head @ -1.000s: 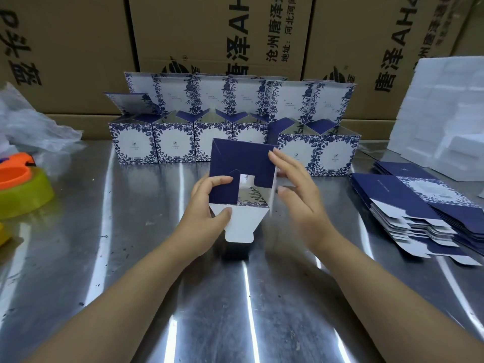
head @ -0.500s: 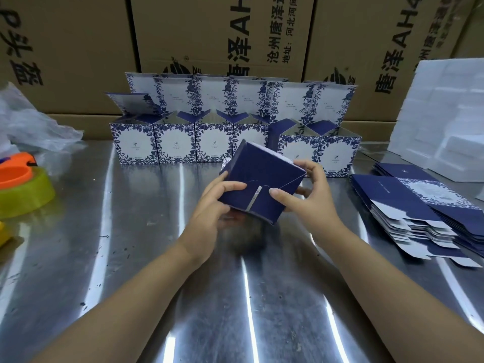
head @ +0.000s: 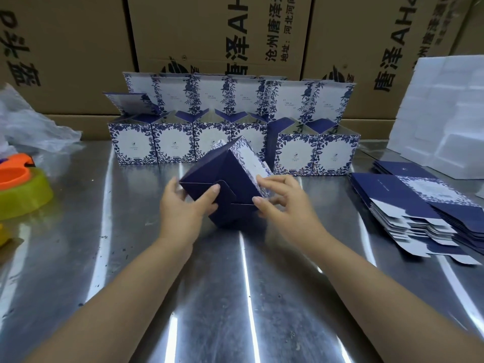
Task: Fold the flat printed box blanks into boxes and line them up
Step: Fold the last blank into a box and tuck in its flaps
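Box in work: one box [head: 227, 184] is held tilted over the middle of the steel table [head: 235, 297], its dark blue base turned toward the person and a flower-printed wall facing up and right. Whether its lowest corner touches the table cannot be told.
Left hand: the left hand [head: 183, 208] grips the box's left corner, thumb pressed on a base flap, fingers wrapped behind.
Right hand: the right hand [head: 282, 203] holds the right edge, curled fingertips bearing on the printed wall and the base.
Base: the interlocking flaps appear tucked flat. Judged from this, the bottom is closed and the box is about ready to be stood up.
Finished work: a row of finished boxes [head: 172, 145] stands at the back of the table, side by side, lids raised.
Supply: a stack of flat blanks [head: 419, 205] lies fanned out to the right, well apart from the hands.
Surroundings: brown cartons [head: 209, 35] form the back wall. White foam pieces [head: 445, 113] sit at far right, and a plastic bag [head: 31, 127] and an orange and yellow-green object [head: 23, 189] at left.
Handling: thin printed card, probably very light, stiff along its creases but easily dented on the open panels. The smooth coating may slip.
Where to hold: best taken at corners and folded edges, on two opposite walls, with light pressure. Squeezing mid-panel could bow the walls or pop the base flaps.
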